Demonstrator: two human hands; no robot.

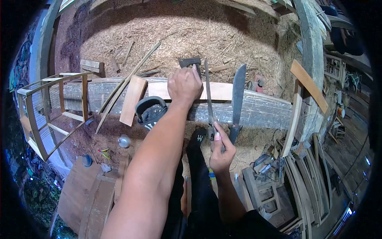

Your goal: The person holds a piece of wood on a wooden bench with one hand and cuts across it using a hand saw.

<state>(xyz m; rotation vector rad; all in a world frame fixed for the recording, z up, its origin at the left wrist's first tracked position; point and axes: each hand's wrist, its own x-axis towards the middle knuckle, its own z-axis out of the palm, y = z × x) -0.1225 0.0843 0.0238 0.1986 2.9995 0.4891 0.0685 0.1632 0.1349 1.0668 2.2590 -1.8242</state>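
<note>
My left hand [185, 84] is closed in a fist over the wooden beam [262, 107], at a tool with a dark, blocky head [189, 62]; its handle is hidden, so I cannot tell whether it is a hammer or a hatchet. My right hand [223, 153] grips the lower end of a long narrow blade [208, 89], which points away from me. Just right of that blade, a broad machete [238, 89] lies across the beam, its dark handle [234, 133] toward me. Beneath the hands rests a pale board [220, 91].
A small wooden frame [84, 97] stands at the left. Another board [132, 100] and a black, hollow item [152, 108] sit on the beam. Wood shavings [159, 24] cover the ground. A post [312, 44] rises at the right, above stacked curved timbers [314, 183].
</note>
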